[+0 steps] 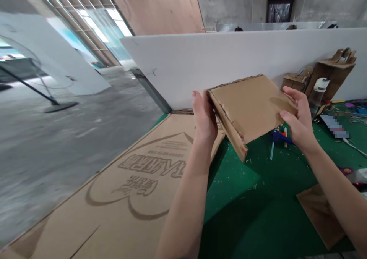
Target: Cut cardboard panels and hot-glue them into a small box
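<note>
Between my two hands a piece of folded cardboard (246,106) is held up, tilted, above the green table (243,213). It has a flat square face and a narrow side wall along its left edge. My left hand (205,115) grips that left side, its thumb pointing up and most of its fingers hidden behind the cardboard. At the right edge, my right hand (299,115) pinches the sheet between thumb and fingers. Below it on the table lies a blue glue gun (279,137), partly hidden. A large printed cardboard sheet (143,182) lies under my left forearm.
A white partition (200,64) stands along the table's back. At right are cardboard structures (327,75), a clear bottle (317,94), a phone (335,126) with a cable, and scattered small sticks. A brown cardboard piece (321,213) lies by my right forearm. Concrete floor (114,110) spreads left.
</note>
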`<state>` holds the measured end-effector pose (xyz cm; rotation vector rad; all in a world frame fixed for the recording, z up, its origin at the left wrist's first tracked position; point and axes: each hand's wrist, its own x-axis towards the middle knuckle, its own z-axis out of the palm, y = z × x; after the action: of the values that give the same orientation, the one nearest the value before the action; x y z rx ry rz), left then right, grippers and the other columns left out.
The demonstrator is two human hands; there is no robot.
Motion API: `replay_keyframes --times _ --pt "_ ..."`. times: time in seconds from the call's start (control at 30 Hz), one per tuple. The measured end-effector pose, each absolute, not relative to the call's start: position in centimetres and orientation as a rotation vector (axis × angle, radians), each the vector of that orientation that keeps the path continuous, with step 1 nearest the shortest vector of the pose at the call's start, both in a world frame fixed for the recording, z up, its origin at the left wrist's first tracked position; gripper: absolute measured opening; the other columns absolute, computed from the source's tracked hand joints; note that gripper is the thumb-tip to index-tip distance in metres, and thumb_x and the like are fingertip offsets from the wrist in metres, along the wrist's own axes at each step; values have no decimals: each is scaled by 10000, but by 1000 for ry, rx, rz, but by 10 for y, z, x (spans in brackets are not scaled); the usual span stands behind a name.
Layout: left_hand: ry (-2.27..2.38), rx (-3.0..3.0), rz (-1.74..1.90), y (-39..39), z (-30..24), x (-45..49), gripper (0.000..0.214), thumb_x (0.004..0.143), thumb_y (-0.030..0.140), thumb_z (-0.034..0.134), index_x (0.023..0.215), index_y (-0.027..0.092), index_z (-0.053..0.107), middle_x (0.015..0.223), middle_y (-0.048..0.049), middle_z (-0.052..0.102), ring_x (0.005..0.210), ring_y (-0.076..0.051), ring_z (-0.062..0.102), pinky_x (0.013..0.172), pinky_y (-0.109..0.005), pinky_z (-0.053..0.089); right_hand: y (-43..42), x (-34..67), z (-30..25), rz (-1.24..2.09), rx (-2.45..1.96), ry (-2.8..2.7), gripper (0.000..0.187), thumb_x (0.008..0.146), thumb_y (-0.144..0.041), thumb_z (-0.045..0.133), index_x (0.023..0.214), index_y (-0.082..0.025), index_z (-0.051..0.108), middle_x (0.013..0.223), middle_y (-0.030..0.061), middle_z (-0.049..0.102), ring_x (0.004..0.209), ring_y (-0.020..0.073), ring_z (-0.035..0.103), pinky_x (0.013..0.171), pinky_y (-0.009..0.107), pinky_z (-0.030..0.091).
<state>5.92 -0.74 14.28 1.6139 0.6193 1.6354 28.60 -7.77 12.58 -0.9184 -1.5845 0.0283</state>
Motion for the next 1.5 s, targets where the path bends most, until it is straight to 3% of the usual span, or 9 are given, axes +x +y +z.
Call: replay_keyframes --times 0.1,0.23,0.47,0.6,0.73,0.9,1.0,1.5 --pt "566 1522 1761 -1 139 63 649 857 787 304 1045 251 616 1135 -76 669 1253 -313 520 923 -414 509 -61 295 116 290 -875 -1596 508 967 -360 422 1448 -346 259 1288 80 571 1106 221 633 809 399 592" --pt "588 1545 1812 -3 139 64 536 874 726 394 1030 254 595 1071 -71 652 1173 -294 562 882 -396 506 -59 302 117 553 -819 -1626 487 965 -412 463 1426 -328 327 1273 80 573 1012 196 663 732 327 606" --pt "495 1527 1790 -9 143 57 364 819 591 616 1004 283 556 949 -23 614 998 -241 615 787 -347 489 -68 310 127 603 -829 -1682 650 881 -441 621 1437 -365 294 1447 63 457 1112 191 623 736 296 604" --pt "485 1418 1786 -9 141 62 250 743 374 717 925 262 588 822 6 588 771 -158 585 646 -273 459 -65 321 127 733 -861 -1691 682 797 -404 735 1363 -323 363 1302 63 585 1050 206 658 737 320 606" --pt "477 1455 1675 -15 140 69 240 710 308 688 920 246 589 829 -4 578 692 -141 541 573 -259 425 -69 318 130 935 -931 -1528 520 796 -420 744 1200 -282 446 1086 42 692 930 221 701 702 346 608" --pt "521 1542 1602 -21 140 73 233 730 316 634 941 247 565 818 -6 537 667 -135 516 555 -244 411 -76 300 135 1096 -923 -1334 485 817 -516 701 1217 -294 540 1220 68 681 1034 257 681 812 400 600" --pt "532 1562 1594 -22 140 73 223 722 301 620 933 241 574 837 -11 539 684 -136 511 562 -239 415 -79 297 138 1188 -933 -1295 471 812 -561 688 1179 -273 619 1143 75 719 1013 272 691 818 429 596" --pt "646 1597 1585 -27 142 79 202 747 271 560 945 253 522 879 -13 533 737 -146 541 616 -250 446 -81 295 143 1089 -1012 -1192 418 789 -538 725 1081 -242 686 1005 72 750 866 253 714 745 421 602"
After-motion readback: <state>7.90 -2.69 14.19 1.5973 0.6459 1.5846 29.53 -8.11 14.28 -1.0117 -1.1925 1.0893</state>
